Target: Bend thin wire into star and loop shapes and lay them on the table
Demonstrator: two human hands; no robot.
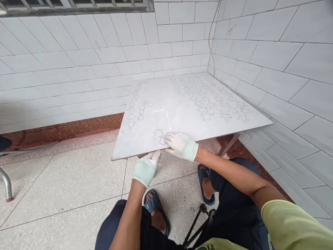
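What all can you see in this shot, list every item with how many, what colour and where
flat white board with pencilled outlines: one, white, on a stand in the tiled corner
pencilled star outlines: many, grey, far right part of the board
pencilled rounded outlines: several, grey, left part and near edge
white wall tiles: many, white, behind and right
speckled floor tiles: several, pale grey, below
hanging cable: one, pale, wall corner
blue sandals: two, dark blue, on the feet
left hand: one, white glove, at the board's near edge
right hand: one, white glove, fingers on the board by an outline
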